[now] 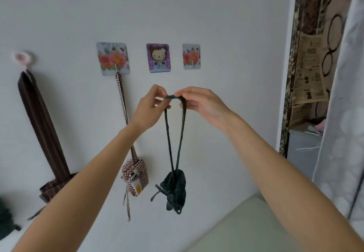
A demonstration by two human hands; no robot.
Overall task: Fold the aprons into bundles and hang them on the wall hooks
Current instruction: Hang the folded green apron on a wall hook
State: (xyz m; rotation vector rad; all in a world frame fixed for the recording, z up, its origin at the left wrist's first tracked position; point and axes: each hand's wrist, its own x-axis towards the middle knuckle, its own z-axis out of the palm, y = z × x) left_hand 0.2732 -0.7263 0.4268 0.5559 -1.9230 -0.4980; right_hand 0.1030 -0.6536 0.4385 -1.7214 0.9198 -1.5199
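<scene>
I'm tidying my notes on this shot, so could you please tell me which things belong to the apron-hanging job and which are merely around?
Job: dark green apron bundle, both hands, bear-picture hook, checked red bundle, brown striped apron.
Around: patterned curtain, newspaper sheet.

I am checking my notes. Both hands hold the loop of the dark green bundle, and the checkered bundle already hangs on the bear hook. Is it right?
Not quite. The head view shows the checkered bundle hanging from the left flower hook, not the bear hook, which is empty. Both the left hand and right hand do pinch the dark green bundle's loop.
</scene>
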